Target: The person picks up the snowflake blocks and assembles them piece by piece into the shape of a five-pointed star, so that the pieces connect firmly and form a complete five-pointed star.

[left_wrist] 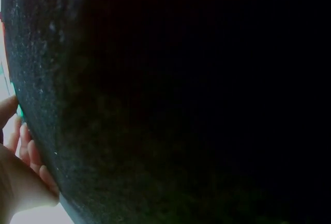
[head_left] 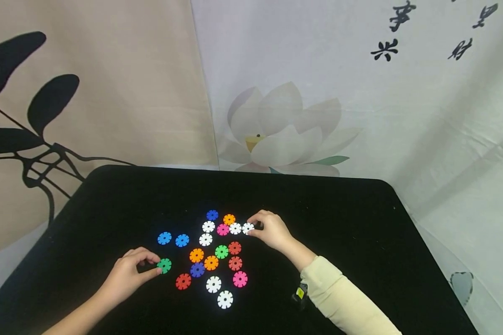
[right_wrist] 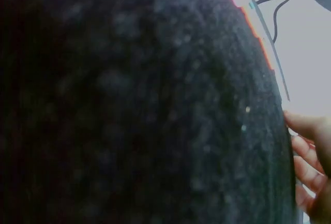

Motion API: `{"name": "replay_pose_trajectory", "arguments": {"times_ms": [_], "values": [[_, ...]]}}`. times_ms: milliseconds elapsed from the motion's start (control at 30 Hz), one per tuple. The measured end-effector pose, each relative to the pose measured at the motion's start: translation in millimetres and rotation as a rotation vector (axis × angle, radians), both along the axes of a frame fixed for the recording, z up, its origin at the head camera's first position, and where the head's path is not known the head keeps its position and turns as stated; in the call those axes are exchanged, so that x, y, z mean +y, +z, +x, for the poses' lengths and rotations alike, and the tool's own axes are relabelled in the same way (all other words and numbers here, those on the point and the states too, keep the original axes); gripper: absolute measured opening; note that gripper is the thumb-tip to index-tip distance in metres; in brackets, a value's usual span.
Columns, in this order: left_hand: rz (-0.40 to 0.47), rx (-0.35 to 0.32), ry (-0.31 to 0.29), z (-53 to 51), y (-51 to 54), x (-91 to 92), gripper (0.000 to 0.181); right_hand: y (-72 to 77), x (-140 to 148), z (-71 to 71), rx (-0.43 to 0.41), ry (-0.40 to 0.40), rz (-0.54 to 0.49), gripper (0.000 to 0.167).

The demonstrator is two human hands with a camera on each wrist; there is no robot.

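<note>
On the black table, my left hand (head_left: 130, 272) pinches the edge of a green disc (head_left: 164, 265) between thumb and fingers. My right hand (head_left: 273, 231) holds a white notched disc (head_left: 248, 228) at the right end of a short row, beside another white disc (head_left: 235, 228) and a pink disc (head_left: 223, 229). In the left wrist view the left hand (left_wrist: 23, 167) shows at the left edge, a sliver of green at its fingertips. At the right edge of the right wrist view, the fingers of the right hand (right_wrist: 310, 157) are bent; what they hold is hidden.
Between the hands lie several flat discs, among them an orange disc (head_left: 196, 255), a red disc (head_left: 183, 281) and a white disc (head_left: 225, 299). Two light blue discs, one at the left (head_left: 165, 238), lie beyond the left hand. A printed curtain (head_left: 151, 93) hangs behind the table (head_left: 339, 200).
</note>
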State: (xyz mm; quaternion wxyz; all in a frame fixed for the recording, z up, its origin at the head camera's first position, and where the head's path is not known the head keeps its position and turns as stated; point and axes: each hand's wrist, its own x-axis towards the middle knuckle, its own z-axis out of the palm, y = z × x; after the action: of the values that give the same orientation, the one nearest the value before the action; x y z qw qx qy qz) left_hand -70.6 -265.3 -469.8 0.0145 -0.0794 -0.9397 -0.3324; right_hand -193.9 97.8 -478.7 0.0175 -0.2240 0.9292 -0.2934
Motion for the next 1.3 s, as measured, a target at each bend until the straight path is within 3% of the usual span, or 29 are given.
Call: {"name": "replay_pose_trajectory", "arguments": {"times_ms": [167, 467, 700, 867, 1067, 1300], "values": [[-0.020, -0.014, -0.020, 1.3, 1.9, 0.5, 0.032, 1.4, -0.3, 1.2, -0.027, -0.013, -0.038, 0.026], [-0.034, -0.018, -0.018, 0.3, 2.5, 2.3, 0.026, -1.9, 2.2, 2.7, -0.049, -0.032, -0.139, 0.020], [0.036, -0.104, 0.020, -0.5, 6.5, 1.1, 0.022, -1.9, 5.2, 6.5, -0.062, -0.056, -0.221, 0.015], [0.082, -0.161, 0.009, -0.1, 8.9, -2.0, 0.015, 0.9, 7.4, 11.0, -0.060, -0.070, -0.250, 0.011], [0.150, -0.130, -0.012, 0.9, 13.0, -4.5, 0.010, 3.3, 11.6, 15.2, -0.035, -0.096, -0.286, 0.009], [0.227, -0.153, 0.053, 0.2, 22.1, 1.8, 0.009, 12.1, 17.8, 20.6, -0.008, -0.150, -0.366, 0.009]]}}
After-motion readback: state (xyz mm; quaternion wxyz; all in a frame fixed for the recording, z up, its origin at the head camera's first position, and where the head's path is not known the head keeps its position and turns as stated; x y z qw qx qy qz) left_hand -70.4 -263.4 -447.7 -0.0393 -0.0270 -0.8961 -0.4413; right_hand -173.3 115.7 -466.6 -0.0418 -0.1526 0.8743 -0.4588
